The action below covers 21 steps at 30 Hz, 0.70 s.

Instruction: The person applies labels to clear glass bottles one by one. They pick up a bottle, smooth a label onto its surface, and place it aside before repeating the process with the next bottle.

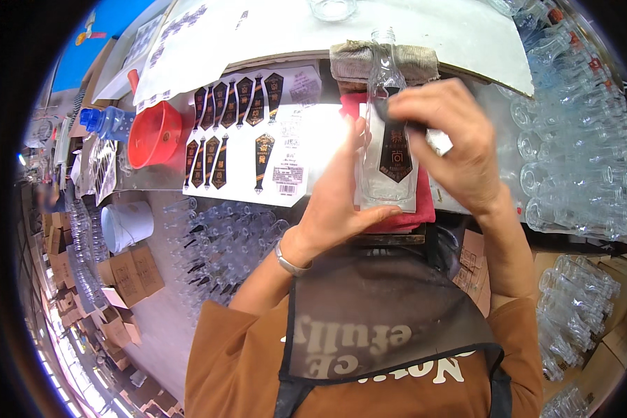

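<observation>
A clear glass bottle lies on a red cloth, its neck away from me on a rolled greyish towel. On its upper face is a black tie-shaped label with gold and red print. My left hand grips the bottle from the left, thumb at its base and fingers along its side. Over the upper part of the label, my right hand is closed, fingers curled and slightly blurred. Something dark shows under its fingertips, but I cannot make out what it is.
Left of the bottle lies a label sheet with several black labels. Beyond it stand a red plastic bowl and a blue-capped jug. Several clear bottles crowd the right side; more bottles and a white bucket are at lower left.
</observation>
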Tool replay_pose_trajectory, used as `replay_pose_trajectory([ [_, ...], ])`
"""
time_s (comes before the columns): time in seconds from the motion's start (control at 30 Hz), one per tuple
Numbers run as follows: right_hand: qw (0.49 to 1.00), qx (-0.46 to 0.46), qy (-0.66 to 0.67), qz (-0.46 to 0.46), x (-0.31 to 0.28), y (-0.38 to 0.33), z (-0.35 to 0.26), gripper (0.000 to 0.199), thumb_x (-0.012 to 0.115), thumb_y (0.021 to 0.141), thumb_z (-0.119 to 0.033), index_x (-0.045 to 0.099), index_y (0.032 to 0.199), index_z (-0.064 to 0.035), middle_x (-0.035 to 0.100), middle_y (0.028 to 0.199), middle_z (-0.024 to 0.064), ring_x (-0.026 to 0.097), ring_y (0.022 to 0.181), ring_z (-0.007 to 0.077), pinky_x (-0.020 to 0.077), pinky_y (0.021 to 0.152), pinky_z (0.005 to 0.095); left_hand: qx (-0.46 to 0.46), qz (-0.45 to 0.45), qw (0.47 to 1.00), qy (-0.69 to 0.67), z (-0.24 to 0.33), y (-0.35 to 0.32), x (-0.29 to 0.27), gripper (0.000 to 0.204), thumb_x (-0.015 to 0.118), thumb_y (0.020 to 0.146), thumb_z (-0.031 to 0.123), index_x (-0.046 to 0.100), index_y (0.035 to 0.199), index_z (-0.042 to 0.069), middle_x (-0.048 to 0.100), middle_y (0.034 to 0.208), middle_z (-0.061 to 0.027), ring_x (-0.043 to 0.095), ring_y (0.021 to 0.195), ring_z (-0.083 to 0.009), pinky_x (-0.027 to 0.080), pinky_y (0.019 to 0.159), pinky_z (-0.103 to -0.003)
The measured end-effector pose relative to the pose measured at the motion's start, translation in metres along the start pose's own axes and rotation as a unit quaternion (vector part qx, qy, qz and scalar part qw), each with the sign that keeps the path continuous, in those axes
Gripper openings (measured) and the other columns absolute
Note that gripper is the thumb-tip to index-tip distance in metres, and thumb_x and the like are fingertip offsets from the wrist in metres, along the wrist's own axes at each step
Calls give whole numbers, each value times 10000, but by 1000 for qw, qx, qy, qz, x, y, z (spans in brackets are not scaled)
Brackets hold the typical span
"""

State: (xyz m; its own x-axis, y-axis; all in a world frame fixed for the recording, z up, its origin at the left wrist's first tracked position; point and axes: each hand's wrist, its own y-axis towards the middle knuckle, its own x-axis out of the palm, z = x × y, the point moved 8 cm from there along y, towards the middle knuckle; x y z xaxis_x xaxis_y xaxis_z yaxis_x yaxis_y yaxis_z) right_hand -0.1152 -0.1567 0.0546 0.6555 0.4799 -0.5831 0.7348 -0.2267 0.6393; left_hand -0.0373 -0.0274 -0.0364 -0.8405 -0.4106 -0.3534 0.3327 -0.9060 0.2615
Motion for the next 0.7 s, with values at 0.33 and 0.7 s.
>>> replay_pose_trajectory([
  [0.33,992,114,51,36,-3,5,45,236,649,840,33,679,1072,-2,704,983,117,692,910,191,548,777,282,-3,-12,1000,-3,-9,0,0,1179,912,704,202,156,1569,-65,350,1558,-279,395,1441,-356,333,1180,-420],
  [0.7,814,458,358,-6,7,-106,45,245,537,1024,-152,660,1147,20,668,1006,30,583,832,69,467,736,226,-38,-19,999,27,-14,4,-2,960,722,864,312,190,1548,-101,342,1549,-304,382,1421,-383,293,1169,-435],
])
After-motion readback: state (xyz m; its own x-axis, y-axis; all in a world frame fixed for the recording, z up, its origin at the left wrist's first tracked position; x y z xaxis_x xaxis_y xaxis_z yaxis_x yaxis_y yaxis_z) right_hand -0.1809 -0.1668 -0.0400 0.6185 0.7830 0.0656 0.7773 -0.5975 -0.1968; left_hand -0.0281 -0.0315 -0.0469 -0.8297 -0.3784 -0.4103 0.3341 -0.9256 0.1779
